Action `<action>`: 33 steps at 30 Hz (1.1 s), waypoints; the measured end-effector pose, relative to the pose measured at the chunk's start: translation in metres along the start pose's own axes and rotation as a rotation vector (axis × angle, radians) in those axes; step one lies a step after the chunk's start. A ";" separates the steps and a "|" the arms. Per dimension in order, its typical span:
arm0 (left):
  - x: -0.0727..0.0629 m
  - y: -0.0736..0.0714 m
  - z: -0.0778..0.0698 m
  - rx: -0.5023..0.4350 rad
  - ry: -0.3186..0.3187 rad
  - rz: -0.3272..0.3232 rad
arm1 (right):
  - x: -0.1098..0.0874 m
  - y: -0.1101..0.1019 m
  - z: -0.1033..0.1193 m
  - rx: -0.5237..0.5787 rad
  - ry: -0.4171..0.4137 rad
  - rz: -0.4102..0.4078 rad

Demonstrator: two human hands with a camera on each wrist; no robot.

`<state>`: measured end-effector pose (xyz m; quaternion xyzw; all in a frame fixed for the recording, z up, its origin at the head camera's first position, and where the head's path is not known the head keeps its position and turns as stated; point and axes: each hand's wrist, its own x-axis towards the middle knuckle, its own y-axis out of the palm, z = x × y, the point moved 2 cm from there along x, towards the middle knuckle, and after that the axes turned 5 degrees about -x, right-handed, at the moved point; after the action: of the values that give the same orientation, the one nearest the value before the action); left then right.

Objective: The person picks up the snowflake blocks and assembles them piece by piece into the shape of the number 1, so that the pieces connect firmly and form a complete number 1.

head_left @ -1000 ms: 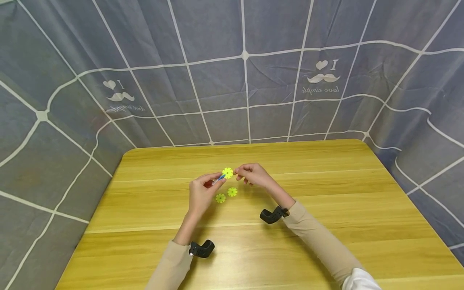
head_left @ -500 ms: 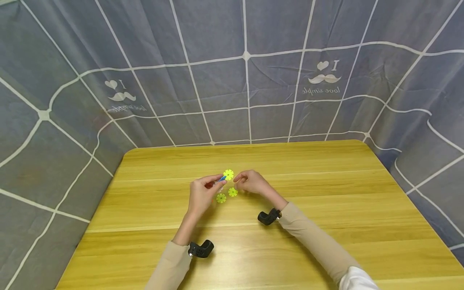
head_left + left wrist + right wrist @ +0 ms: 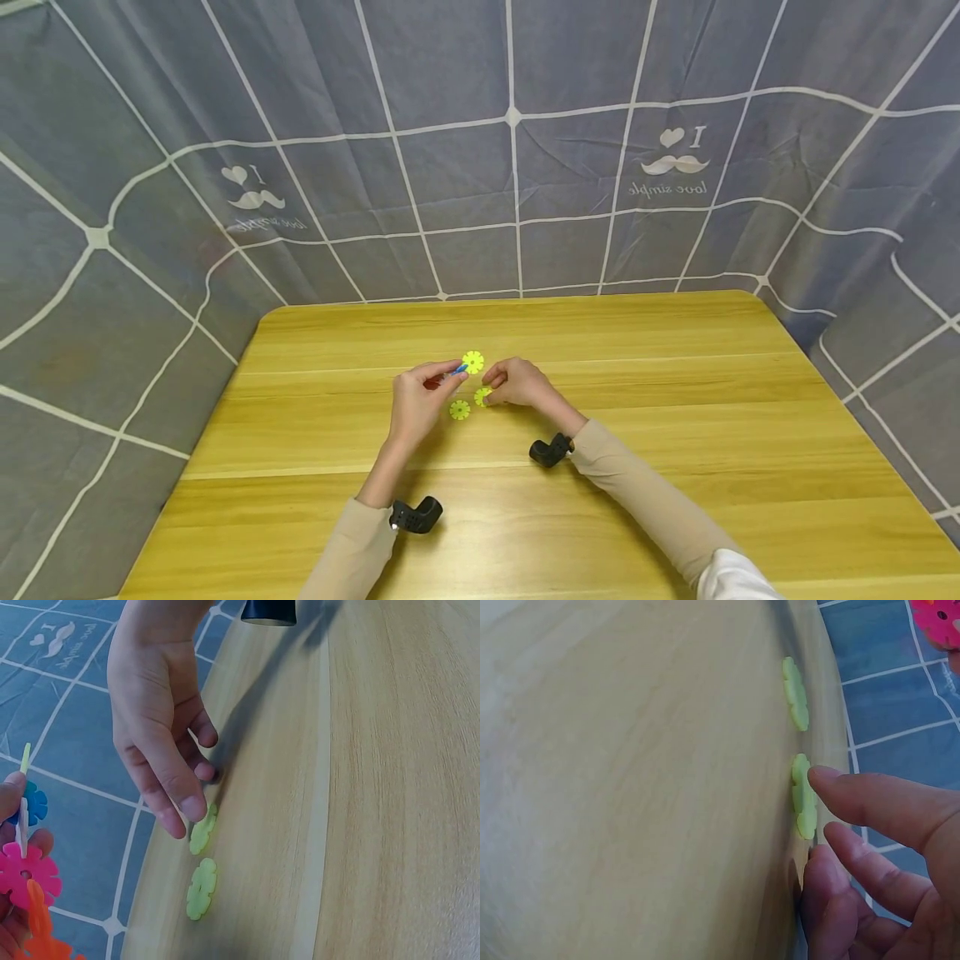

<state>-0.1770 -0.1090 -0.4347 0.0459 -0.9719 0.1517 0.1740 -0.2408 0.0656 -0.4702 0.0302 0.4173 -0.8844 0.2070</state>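
In the head view my left hand (image 3: 416, 404) pinches a joined set of notched plastic flower discs, its yellow disc (image 3: 473, 362) at the far end. The left wrist view adds a blue disc (image 3: 36, 806), a white disc (image 3: 23, 826) seen edge-on, a pink disc (image 3: 30, 874) and an orange disc (image 3: 46, 941) to that set. Two loose yellow-green discs lie flat on the table. My right hand (image 3: 521, 383) is over the farther loose disc (image 3: 802, 795), thumb tip beside it, fingers slightly bent; contact is unclear. The other loose disc (image 3: 460, 409) lies nearer my left hand.
A wooden table (image 3: 637, 500) spreads beneath both hands. Grey-blue curtain (image 3: 450, 167) with white lines hangs behind it and along both sides. Each wrist wears a black camera mount, such as the left mount (image 3: 417, 515).
My right hand has left the joined discs and come down toward me to the farther loose disc, its fingertips now overlapping it. The left hand has kept its hold and barely moved.
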 end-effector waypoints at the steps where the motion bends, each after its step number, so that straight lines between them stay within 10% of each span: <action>1: 0.000 0.000 0.000 0.007 0.003 0.000 | 0.000 0.000 0.001 -0.007 0.004 -0.001; 19: -0.002 -0.002 0.001 0.026 0.019 -0.014 | -0.003 0.001 0.001 -0.105 0.009 -0.001; 33: -0.004 -0.003 0.002 0.017 0.022 -0.026 | -0.006 -0.006 -0.011 0.111 -0.102 -0.112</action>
<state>-0.1738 -0.1127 -0.4372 0.0585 -0.9679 0.1583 0.1865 -0.2395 0.0793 -0.4716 -0.0268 0.3577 -0.9167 0.1762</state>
